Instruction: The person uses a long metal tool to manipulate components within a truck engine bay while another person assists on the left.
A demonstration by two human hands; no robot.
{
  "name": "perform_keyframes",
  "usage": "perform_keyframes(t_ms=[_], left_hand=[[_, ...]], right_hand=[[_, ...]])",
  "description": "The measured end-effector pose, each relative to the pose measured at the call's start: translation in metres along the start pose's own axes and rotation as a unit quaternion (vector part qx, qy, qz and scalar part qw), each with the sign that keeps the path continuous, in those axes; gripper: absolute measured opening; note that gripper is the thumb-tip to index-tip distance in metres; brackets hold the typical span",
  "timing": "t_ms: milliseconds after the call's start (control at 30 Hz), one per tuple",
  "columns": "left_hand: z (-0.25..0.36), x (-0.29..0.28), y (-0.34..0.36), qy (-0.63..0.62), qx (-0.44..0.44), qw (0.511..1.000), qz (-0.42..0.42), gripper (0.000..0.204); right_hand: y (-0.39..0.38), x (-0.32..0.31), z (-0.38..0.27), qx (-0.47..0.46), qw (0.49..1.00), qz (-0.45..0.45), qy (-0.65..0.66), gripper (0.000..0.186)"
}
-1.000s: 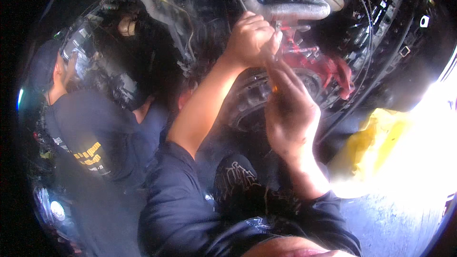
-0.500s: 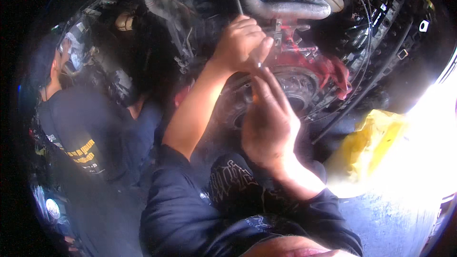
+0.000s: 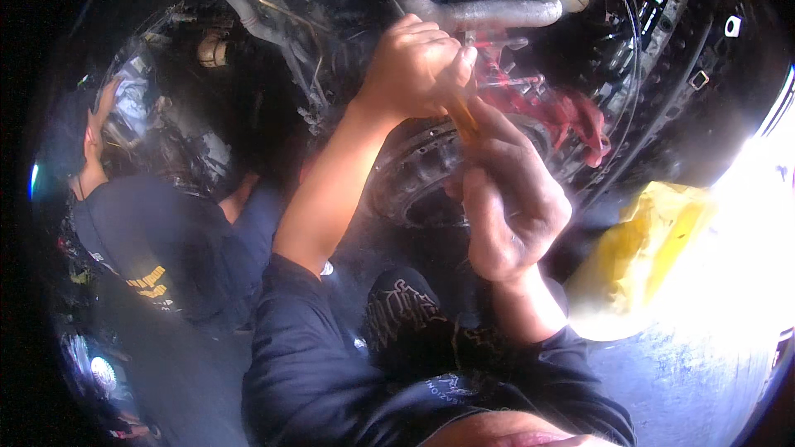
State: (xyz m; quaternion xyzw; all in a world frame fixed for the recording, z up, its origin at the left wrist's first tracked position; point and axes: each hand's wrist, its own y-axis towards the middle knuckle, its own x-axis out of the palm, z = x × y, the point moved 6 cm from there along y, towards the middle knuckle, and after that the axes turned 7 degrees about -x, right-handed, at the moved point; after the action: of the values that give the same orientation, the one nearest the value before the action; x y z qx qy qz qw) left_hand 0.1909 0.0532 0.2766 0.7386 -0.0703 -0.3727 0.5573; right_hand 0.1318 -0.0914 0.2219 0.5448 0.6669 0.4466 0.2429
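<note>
My left hand (image 3: 414,66) is closed in a fist around a long thin metal tool that looks like a screwdriver. Its shaft runs up past the knuckles toward dark engine parts, where the tip is hard to make out. Below the fist shows the tool's amber handle (image 3: 465,122), with the fingers of my right hand (image 3: 517,190) curled against it. Just beyond the hands is a red metal bracket (image 3: 571,116). A round, toothed metal housing (image 3: 414,170) lies beneath them, partly covered by my arm and right hand.
A silver pipe (image 3: 505,14) bends across above my hands. Thin cables (image 3: 636,50) hang at the right, near a perforated dark frame rail (image 3: 662,25). A yellow bag (image 3: 654,232) stands at the lower right in glare. At the left, a co-worker (image 3: 166,240) in dark clothing crouches by machinery.
My right hand has moved right and turned, its fingers now curled instead of stretched out, and more of the amber handle shows. The left fist has shifted slightly left and up.
</note>
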Motion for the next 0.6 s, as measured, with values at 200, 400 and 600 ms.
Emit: perform_keyframes(t_ms=[200, 400, 600], left_hand=[[0.003, 0.007, -0.003, 0.036, 0.009, 0.999, -0.039, 0.031], [0.0, -0.001, -0.02, 0.035, 0.054, 0.982, -0.179, 0.025], [-0.009, 0.036, -0.052, 0.109, 0.066, 0.939, -0.321, 0.023]], right_hand=[[-0.01, -0.001, 0.013, -0.043, 0.999, 0.029, -0.003, 0.021], [-0.026, 0.012, 0.01, 0.069, 0.995, -0.054, -0.037, 0.041], [-0.064, 0.001, 0.063, 0.272, 0.958, -0.076, -0.043, 0.046]])
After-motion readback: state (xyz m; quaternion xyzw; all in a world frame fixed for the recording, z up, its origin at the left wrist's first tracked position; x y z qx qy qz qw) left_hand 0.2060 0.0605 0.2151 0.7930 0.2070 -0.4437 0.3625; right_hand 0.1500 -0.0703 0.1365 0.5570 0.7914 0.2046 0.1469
